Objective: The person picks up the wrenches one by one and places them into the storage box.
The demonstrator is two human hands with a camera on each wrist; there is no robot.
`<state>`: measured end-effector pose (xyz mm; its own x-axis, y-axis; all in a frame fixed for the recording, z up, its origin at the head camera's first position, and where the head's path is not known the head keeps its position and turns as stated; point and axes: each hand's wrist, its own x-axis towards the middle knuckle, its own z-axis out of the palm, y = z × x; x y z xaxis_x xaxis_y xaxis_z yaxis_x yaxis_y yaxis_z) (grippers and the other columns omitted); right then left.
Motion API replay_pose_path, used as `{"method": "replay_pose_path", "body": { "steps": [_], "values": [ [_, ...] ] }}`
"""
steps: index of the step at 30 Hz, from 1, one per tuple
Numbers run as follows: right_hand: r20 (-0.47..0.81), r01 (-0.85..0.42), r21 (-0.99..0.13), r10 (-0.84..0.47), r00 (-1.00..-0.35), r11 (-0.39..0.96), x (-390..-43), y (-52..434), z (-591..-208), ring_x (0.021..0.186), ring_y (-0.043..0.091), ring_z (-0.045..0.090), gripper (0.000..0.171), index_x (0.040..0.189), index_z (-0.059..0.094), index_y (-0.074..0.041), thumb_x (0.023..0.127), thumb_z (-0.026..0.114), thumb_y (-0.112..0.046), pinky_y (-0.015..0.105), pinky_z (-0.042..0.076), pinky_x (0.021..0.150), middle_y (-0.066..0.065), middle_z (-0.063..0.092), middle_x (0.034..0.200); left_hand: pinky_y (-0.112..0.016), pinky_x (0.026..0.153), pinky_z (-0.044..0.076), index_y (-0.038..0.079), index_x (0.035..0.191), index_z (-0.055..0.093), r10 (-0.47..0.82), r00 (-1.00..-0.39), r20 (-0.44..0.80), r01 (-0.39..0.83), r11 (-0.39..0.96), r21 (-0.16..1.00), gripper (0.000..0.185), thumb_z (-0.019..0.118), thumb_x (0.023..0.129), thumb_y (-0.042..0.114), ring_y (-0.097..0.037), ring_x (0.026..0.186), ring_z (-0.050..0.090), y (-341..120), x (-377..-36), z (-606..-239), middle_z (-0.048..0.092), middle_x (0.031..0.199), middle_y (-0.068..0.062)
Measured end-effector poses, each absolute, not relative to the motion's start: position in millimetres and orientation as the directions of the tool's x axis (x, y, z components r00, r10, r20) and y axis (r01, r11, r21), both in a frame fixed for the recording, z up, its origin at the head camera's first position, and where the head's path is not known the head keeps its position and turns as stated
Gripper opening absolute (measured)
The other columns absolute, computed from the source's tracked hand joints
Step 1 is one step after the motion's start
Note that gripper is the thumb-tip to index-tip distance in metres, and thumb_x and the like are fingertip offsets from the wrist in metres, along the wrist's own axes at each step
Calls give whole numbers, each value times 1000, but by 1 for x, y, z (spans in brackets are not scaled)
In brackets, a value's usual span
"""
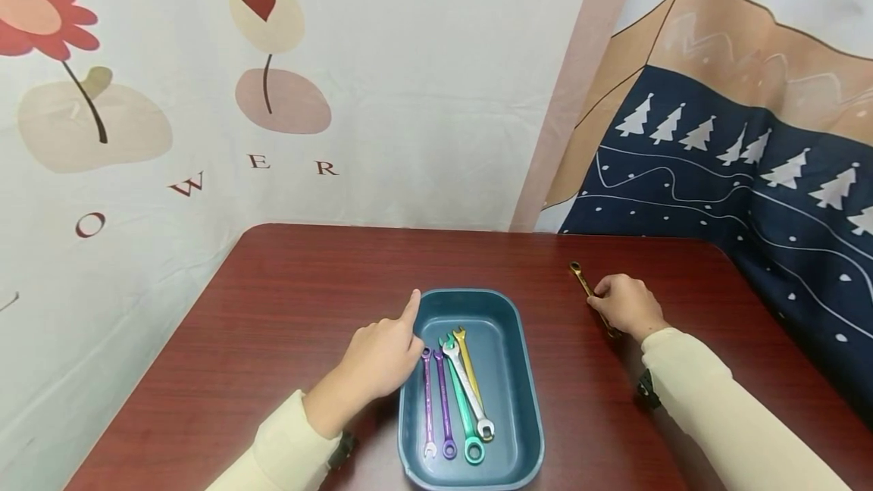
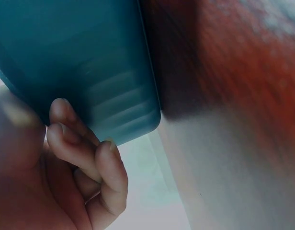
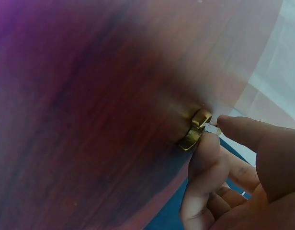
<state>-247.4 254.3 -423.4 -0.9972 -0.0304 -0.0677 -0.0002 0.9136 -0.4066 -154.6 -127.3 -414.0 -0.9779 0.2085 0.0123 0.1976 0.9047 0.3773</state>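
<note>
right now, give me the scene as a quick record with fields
surface: dark red table
tray: teal tray near the front edge
in tray: purple wrenches, green wrench, silver wrench, yellow wrench
outside tray: gold wrench on the table, right of the tray
left hand: at the tray's left rim, index finger pointing out, the rest curled
right hand: pinches the gold wrench
backdrop: printed cloth hangings

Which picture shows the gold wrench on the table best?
The head view: the gold wrench lies on the table, with the right hand gripping it. The right wrist view shows only one blurry end. The left wrist view doesn't show it.
</note>
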Motion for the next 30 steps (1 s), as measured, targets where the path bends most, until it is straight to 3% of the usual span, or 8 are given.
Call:
{"method": "replay_pose_path", "body": {
  "steps": [7,11,19,30],
  "values": [
    [-52,-35,-353,-57,-997,935,-248,255,-422,68,21,62,25,106,70,3,91,70,-17,37,51,59,20,72,95,-28,43,25,6,159,22,210,-978,11,198,902,384,72,52,96,23,-13,39,33,-126,-154,-413,40,46,3],
    [-70,-45,-322,-71,-995,946,-249,253,-421,68,22,61,21,103,68,2,92,69,-16,35,50,57,18,70,93,-28,44,25,6,159,23,210,-978,14,199,902,382,72,52,96,23,-13,40,34,-127,-154,-414,40,46,3],
    [-118,-56,-283,-93,-989,957,-249,250,-415,65,20,59,13,89,67,-2,93,67,-14,34,47,53,11,66,78,-28,44,27,7,159,23,209,-978,24,202,903,380,72,53,96,23,-13,40,34,-127,-154,-415,40,46,3],
    [-195,-50,-353,-126,-973,934,-252,250,-413,46,13,54,31,62,64,-7,92,63,-10,27,43,47,1,54,50,-29,44,26,7,159,23,207,-978,30,203,900,386,72,52,95,22,-13,41,32,-128,-154,-417,40,46,4]
  ]
}}
